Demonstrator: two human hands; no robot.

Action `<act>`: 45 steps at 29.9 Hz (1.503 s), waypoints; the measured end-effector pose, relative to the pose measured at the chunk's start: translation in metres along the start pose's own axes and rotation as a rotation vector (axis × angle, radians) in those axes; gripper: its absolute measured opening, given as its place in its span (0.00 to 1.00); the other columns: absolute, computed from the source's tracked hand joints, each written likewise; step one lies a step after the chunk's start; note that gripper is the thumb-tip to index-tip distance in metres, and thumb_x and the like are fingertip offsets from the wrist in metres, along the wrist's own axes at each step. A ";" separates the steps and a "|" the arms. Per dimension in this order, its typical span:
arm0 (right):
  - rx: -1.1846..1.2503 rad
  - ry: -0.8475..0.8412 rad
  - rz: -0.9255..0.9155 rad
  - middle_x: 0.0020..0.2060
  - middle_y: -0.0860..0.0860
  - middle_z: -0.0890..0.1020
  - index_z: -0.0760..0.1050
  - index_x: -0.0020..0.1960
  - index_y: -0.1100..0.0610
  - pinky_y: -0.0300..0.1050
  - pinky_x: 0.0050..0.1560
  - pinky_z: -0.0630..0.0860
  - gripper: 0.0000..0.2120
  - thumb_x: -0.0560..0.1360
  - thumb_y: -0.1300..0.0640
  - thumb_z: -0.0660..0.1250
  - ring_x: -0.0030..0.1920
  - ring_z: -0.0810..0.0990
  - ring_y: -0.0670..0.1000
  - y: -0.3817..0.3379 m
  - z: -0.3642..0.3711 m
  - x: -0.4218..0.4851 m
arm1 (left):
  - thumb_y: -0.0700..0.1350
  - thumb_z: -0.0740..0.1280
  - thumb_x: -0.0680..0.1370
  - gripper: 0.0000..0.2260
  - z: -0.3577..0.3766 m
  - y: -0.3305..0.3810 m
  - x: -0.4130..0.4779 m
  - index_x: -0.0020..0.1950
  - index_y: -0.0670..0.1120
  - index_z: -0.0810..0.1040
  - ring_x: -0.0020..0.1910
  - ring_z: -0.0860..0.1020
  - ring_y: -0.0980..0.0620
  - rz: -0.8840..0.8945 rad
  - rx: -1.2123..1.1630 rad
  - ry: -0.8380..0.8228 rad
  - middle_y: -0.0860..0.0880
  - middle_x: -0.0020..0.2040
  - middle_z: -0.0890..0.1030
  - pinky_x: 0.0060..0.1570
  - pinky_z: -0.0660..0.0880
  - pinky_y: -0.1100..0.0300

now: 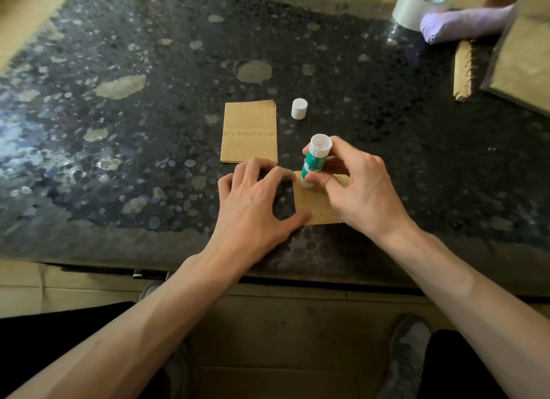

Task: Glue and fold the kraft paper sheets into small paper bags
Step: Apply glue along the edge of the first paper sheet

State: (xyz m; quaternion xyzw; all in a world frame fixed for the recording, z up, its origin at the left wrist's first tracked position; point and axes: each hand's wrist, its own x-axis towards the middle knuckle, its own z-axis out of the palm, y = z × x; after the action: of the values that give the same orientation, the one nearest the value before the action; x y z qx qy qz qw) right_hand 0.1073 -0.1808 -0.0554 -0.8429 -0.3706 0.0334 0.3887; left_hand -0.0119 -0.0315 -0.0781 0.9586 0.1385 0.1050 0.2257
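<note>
Presently glue is being applied: the stick [315, 160] is gripped in the right hand [357, 187], tip down on the sheet [315, 208] between the hands, which is pinned by the left hand [256, 199], fingers spread, nothing grasped. Next, a fold pressed over the glued edge seems needed.

A sheet [318, 208] lies flat on the table [119, 56], near its front edge. The left hand [256, 202] rests at the sheet's left edge. The right hand [357, 187] is over its right part and holds a glue stick [316, 159] nearly upright, lower end at the sheet's far edge. Just behind the left hand lies a stack [250, 132] of folded sheets — the cap [299, 109] stands just right of it, behind the glue stick. Well apart, at the far right corner, a tape roll [416, 8] is beside a gloved hand [464, 23] — a strip [462, 71] lies in front of them.
</note>
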 end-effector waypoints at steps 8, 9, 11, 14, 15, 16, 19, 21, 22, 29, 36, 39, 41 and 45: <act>-0.035 0.031 0.008 0.48 0.43 0.85 0.78 0.56 0.55 0.32 0.52 0.77 0.12 0.77 0.53 0.76 0.50 0.83 0.40 0.001 0.002 0.006 | 0.69 0.69 0.71 0.28 0.000 0.000 0.000 0.68 0.59 0.73 0.68 0.65 0.54 -0.003 -0.003 -0.002 0.55 0.66 0.69 0.67 0.54 0.56; -0.038 0.038 0.009 0.48 0.42 0.84 0.78 0.56 0.55 0.29 0.51 0.76 0.13 0.77 0.51 0.76 0.49 0.82 0.39 0.001 0.002 0.006 | 0.69 0.69 0.71 0.28 0.000 0.000 0.000 0.68 0.59 0.73 0.69 0.65 0.53 -0.004 -0.003 -0.002 0.55 0.66 0.69 0.67 0.54 0.56; -0.044 0.050 0.003 0.48 0.41 0.83 0.77 0.55 0.54 0.27 0.50 0.75 0.14 0.76 0.49 0.77 0.47 0.81 0.36 0.001 0.003 0.007 | 0.69 0.70 0.71 0.28 0.000 0.000 0.000 0.68 0.59 0.73 0.69 0.65 0.53 -0.004 -0.003 -0.005 0.55 0.66 0.69 0.68 0.54 0.55; -0.027 0.077 -0.001 0.48 0.41 0.82 0.77 0.54 0.53 0.26 0.50 0.74 0.16 0.75 0.47 0.78 0.48 0.80 0.35 0.000 0.004 0.006 | 0.68 0.70 0.71 0.28 0.001 0.000 0.000 0.68 0.60 0.73 0.69 0.65 0.53 -0.001 -0.007 -0.002 0.55 0.66 0.68 0.67 0.53 0.56; -0.019 0.087 0.005 0.48 0.41 0.82 0.76 0.54 0.53 0.26 0.50 0.74 0.16 0.75 0.46 0.78 0.49 0.81 0.36 -0.001 0.004 0.006 | 0.68 0.70 0.71 0.28 0.000 0.000 0.000 0.68 0.60 0.73 0.69 0.65 0.53 0.000 -0.006 0.001 0.55 0.66 0.68 0.66 0.53 0.57; -0.014 0.089 0.010 0.48 0.41 0.82 0.76 0.55 0.53 0.26 0.50 0.74 0.16 0.75 0.47 0.78 0.49 0.81 0.36 -0.001 0.004 0.007 | 0.69 0.70 0.71 0.28 0.000 0.000 0.000 0.68 0.60 0.73 0.69 0.65 0.54 0.000 -0.004 0.004 0.55 0.66 0.69 0.66 0.53 0.57; -0.010 0.061 0.015 0.48 0.40 0.82 0.77 0.56 0.55 0.26 0.51 0.74 0.13 0.77 0.50 0.76 0.48 0.80 0.32 0.001 0.005 0.008 | 0.69 0.69 0.71 0.28 0.000 -0.001 0.001 0.68 0.59 0.73 0.68 0.65 0.54 -0.002 0.003 0.003 0.55 0.65 0.69 0.65 0.53 0.58; -0.003 0.042 0.016 0.49 0.42 0.83 0.77 0.57 0.56 0.31 0.53 0.77 0.12 0.78 0.53 0.75 0.49 0.81 0.36 0.002 0.005 0.007 | 0.69 0.69 0.71 0.28 0.000 0.000 0.001 0.68 0.59 0.73 0.68 0.65 0.54 -0.004 0.007 0.003 0.55 0.65 0.69 0.65 0.53 0.57; 0.001 0.034 0.016 0.49 0.44 0.84 0.77 0.58 0.56 0.34 0.54 0.78 0.11 0.79 0.54 0.75 0.51 0.82 0.40 0.003 0.006 0.007 | 0.69 0.70 0.71 0.28 0.000 0.000 0.001 0.68 0.59 0.73 0.68 0.66 0.54 -0.004 0.009 0.005 0.56 0.65 0.69 0.66 0.54 0.57; -0.006 0.037 0.023 0.52 0.47 0.84 0.77 0.60 0.56 0.39 0.56 0.78 0.12 0.79 0.56 0.74 0.53 0.82 0.45 0.006 0.006 0.004 | 0.69 0.70 0.71 0.28 -0.001 0.000 0.000 0.68 0.60 0.73 0.68 0.65 0.55 -0.007 0.013 -0.002 0.56 0.66 0.68 0.65 0.52 0.58; -0.027 0.038 0.025 0.55 0.48 0.83 0.76 0.62 0.56 0.35 0.58 0.78 0.14 0.79 0.56 0.74 0.56 0.82 0.45 0.009 0.004 0.003 | 0.69 0.70 0.71 0.29 -0.001 0.001 0.000 0.69 0.59 0.72 0.69 0.65 0.54 -0.006 0.021 -0.007 0.56 0.66 0.68 0.65 0.52 0.58; -0.042 0.038 0.037 0.55 0.48 0.83 0.76 0.63 0.56 0.26 0.55 0.74 0.14 0.79 0.56 0.74 0.55 0.80 0.43 0.010 0.002 0.003 | 0.69 0.69 0.71 0.29 -0.001 0.000 0.000 0.68 0.59 0.72 0.69 0.64 0.55 -0.007 0.020 -0.011 0.56 0.66 0.67 0.65 0.52 0.59; -0.051 0.044 0.047 0.55 0.48 0.83 0.76 0.63 0.56 0.23 0.54 0.72 0.15 0.79 0.56 0.74 0.55 0.79 0.42 0.012 0.002 0.002 | 0.69 0.69 0.71 0.28 -0.001 -0.001 0.000 0.68 0.60 0.72 0.69 0.64 0.55 -0.004 0.020 -0.012 0.56 0.66 0.67 0.65 0.52 0.59; -0.038 0.062 0.056 0.57 0.48 0.83 0.76 0.64 0.56 0.27 0.56 0.74 0.15 0.79 0.56 0.73 0.56 0.81 0.44 0.014 -0.001 0.000 | 0.69 0.69 0.71 0.28 -0.001 -0.002 0.000 0.68 0.60 0.72 0.69 0.63 0.55 -0.001 0.012 -0.017 0.57 0.66 0.67 0.65 0.51 0.59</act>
State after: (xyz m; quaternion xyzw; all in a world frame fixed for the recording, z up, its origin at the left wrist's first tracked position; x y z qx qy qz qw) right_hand 0.1161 -0.1876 -0.0643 -0.8608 -0.3352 0.0112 0.3828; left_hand -0.0124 -0.0295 -0.0783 0.9607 0.1378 0.0958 0.2210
